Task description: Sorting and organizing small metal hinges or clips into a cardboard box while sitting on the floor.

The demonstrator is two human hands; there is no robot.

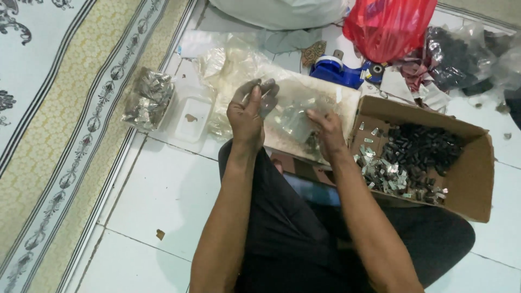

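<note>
I see the left hand (248, 111) raised over the lap, its grimy fingers (265, 87) pinched together at the tips; whether a small piece sits between them I cannot tell. My right hand (325, 127) lies lower, its fingers curled down onto a clear plastic bag (296, 116) holding small metal pieces, on a pale board (331, 97) across the knees; how tightly it grips I cannot tell.

Right edge: an open cardboard box (472, 179), just beside the right forearm, holds dark cylindrical parts (420, 149) at the back and shiny metal clips (382, 171) at the front. Its near wall touches the dark trousers (282, 228).

Left edge: a second clear bag of metal pieces (147, 97) lies on the seam between the white tiled floor (163, 190) and the patterned carpet (59, 135), with a shallow clear tray (192, 116) just beside it.

Far edge: a blue tape dispenser (336, 70), a red plastic bag (388, 24) and a bag of dark parts (456, 57) crowd the space beyond the board.

Open room: bare tile to the left of the left forearm.
</note>
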